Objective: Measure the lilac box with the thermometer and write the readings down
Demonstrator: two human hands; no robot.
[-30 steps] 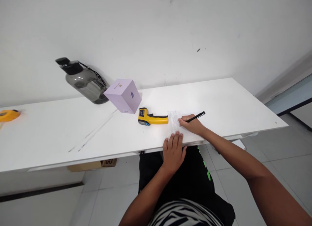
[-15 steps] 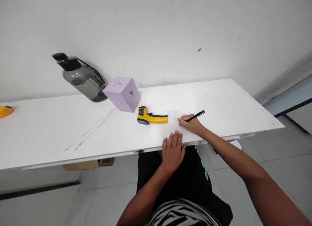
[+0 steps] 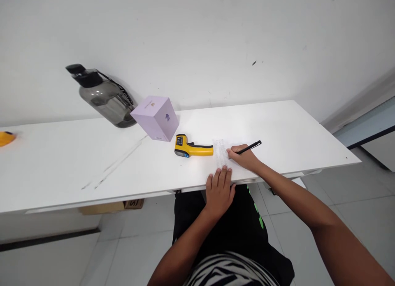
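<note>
A black pen (image 3: 252, 146) is pinched in my right hand (image 3: 242, 157), tilted up to the right, its lower end at the right edge of a small sheet of paper (image 3: 219, 151). Faint marks cover the paper; they are too small to read. My left hand (image 3: 219, 188) lies flat with fingers stretched out over the desk's front edge, fingertips at the paper's lower edge. Just left of the paper a yellow and black infrared thermometer (image 3: 197, 150) lies on its side, the end of its handle close to the sheet.
On the white desk (image 3: 277, 129), a lilac box (image 3: 156, 118) and a grey see-through water bottle (image 3: 106, 98) with a black cap stand by the wall, left of the thermometer. An orange object (image 3: 6, 138) is cut off at the far left. Below the desk sits a cardboard box (image 3: 105, 208).
Both hands keep almost the same place, with the pen still in my right hand. The view has shifted very slightly; the things on the desk have not moved.
</note>
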